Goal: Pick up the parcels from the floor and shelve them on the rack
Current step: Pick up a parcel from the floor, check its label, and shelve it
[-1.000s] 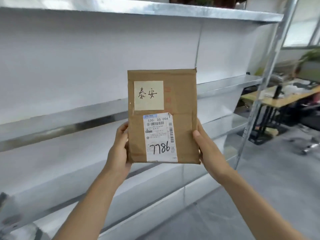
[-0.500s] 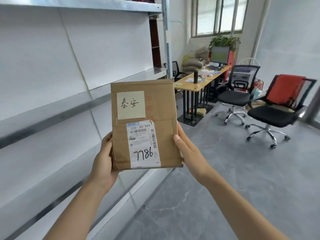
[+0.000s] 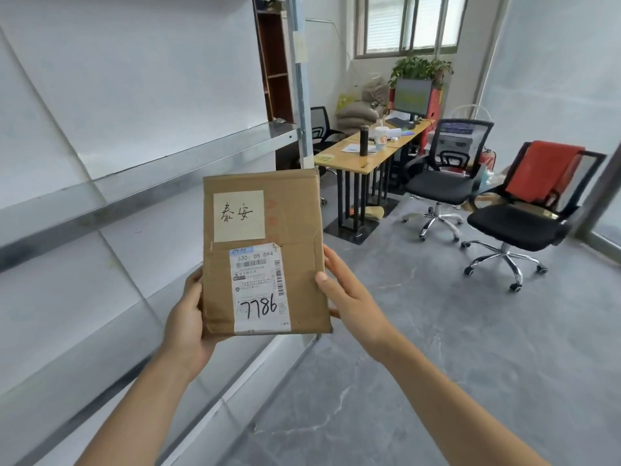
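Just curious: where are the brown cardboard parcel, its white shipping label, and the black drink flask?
brown cardboard parcel [image 3: 295, 210]: head view, bare cardboard face.
white shipping label [image 3: 260, 290]: head view, label middle.
black drink flask [image 3: 363, 141]: head view, flask body.

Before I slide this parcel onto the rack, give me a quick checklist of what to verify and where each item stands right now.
1. Grip: left hand and right hand clamp the opposite edges of the brown parcel. Ok.
2. Label readable: the shipping label faces you, 7786 handwritten on it. Ok.
3. Parcel orientation: upright, flat face toward you. Ok.
4. Shelf space: the metal shelf to your left shows no items on its visible part. Ok.
5. Facing the rack: the rack sits off to your left, and the parcel is held over the aisle floor. Not ok.
6. Parcel's back and weight: hidden. Cannot tell.
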A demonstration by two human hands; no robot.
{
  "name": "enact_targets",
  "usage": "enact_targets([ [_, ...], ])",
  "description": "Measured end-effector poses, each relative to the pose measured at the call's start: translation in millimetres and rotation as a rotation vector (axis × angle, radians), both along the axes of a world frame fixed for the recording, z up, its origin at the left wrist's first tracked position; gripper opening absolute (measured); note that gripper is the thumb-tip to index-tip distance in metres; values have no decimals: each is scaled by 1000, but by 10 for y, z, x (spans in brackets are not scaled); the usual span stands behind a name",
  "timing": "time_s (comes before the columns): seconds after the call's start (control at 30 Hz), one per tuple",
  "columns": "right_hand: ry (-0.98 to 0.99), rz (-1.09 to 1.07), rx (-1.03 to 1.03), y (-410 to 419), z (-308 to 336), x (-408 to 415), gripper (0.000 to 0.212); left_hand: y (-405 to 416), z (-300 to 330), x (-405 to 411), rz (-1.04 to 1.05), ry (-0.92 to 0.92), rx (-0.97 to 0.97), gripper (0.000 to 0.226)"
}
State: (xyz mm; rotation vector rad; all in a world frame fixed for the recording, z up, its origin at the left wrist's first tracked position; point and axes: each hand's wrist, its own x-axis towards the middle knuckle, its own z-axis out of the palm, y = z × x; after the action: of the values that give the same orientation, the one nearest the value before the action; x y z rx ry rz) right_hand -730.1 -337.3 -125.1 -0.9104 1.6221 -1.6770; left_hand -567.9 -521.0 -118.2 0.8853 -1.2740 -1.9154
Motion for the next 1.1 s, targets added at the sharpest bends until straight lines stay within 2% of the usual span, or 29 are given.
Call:
enact_targets([
  [0.27, -13, -150, 62, -813, -99, -912, 42, -1030, -221, -1001, -85, -59, 40, 32],
  [0.53, -43, -179, 95, -1410, -254, -1668, 31, -1648, -348, -1632, -158, -141, 45, 30],
  [0.6, -52, -195, 101, -1515, -300, -1912, 34, -1747, -382, -1777, -179, -158, 38, 30],
  [0.7, -54, -170, 117, -1673, -345, -2330, 55, -1878, -454, -2022, -196, -181, 40, 31],
  [0.73, -51, -148, 128, -1731, -368, -2475, 56, -1913, -481, -2110, -192, -192, 43, 31],
  [0.93, -34, -15, 172, -2106, -462, -3232, 37, -2023, -597, -2692, -145, -238, 64, 31],
  [1.1, -99, -21, 202, -2416, -531, -3866, 19, -2141, -673, -3052, -63, -274, 122, 42],
])
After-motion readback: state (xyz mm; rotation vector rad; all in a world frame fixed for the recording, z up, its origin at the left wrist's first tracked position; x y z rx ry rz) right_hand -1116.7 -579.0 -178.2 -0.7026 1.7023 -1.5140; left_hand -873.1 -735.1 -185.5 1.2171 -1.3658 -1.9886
